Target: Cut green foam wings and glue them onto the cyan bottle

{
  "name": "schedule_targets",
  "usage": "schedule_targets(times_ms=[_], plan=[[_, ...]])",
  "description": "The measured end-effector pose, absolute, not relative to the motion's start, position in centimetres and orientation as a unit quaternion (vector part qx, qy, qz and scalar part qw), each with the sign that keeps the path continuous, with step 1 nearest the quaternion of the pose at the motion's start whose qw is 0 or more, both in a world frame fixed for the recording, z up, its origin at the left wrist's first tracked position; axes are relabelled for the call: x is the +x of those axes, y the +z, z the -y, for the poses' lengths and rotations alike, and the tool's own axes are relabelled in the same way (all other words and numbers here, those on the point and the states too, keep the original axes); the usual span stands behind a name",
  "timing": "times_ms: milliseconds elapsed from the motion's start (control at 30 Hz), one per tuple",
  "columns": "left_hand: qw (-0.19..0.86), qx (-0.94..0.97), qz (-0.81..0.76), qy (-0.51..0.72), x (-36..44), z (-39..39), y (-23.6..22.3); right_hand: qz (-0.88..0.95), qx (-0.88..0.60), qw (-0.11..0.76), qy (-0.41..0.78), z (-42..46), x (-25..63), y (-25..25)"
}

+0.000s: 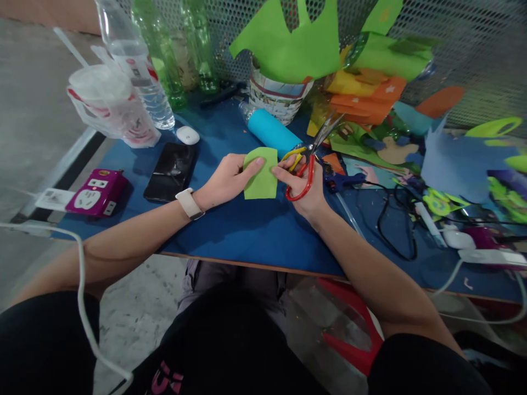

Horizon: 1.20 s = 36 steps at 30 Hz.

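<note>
My left hand point(231, 178) is closed on a small piece of light green paper point(263, 178), its thumb lying flat on the front. The piece has a rounded top left and a straight lower edge. My right hand point(307, 186) pinches the paper's right edge and also carries scissors point(307, 174) with red and yellow handles. Their blades point up and away to the right, off the paper. Just behind the hands lies a plastic bottle wrapped in bright blue point(274, 130).
A black phone point(171, 171), a purple power adapter point(97, 193), a bagged cup point(105, 99) and a water bottle point(142, 71) stand left. A basket point(278, 96) holding green sheets is behind. Coloured scraps point(366, 104), cables and a blue glue gun point(348, 180) crowd the right.
</note>
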State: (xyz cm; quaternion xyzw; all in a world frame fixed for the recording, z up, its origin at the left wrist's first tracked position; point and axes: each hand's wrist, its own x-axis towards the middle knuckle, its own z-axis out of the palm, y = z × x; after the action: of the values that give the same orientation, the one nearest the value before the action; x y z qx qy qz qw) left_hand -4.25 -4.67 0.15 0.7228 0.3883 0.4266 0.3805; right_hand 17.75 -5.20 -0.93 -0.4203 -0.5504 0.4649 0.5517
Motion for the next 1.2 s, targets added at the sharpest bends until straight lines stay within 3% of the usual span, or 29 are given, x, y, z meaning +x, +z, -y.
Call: schedule_targets(times_ms=[167,567,1200], plan=[[0.395,0.713,-0.392,0.427,-4.4,4.4,0.3,0.564,-0.426,0.525,0.474,5.3,18.2,0.0],[0.420,0.683,-0.386,0.456,-5.6,3.8,1.2,0.613,-0.487,0.362,0.506,6.0,21.9,1.7],[0.396,0.730,-0.367,0.418,-5.1,4.7,1.4,0.626,-0.476,0.356,0.504,8.1,20.3,1.9]])
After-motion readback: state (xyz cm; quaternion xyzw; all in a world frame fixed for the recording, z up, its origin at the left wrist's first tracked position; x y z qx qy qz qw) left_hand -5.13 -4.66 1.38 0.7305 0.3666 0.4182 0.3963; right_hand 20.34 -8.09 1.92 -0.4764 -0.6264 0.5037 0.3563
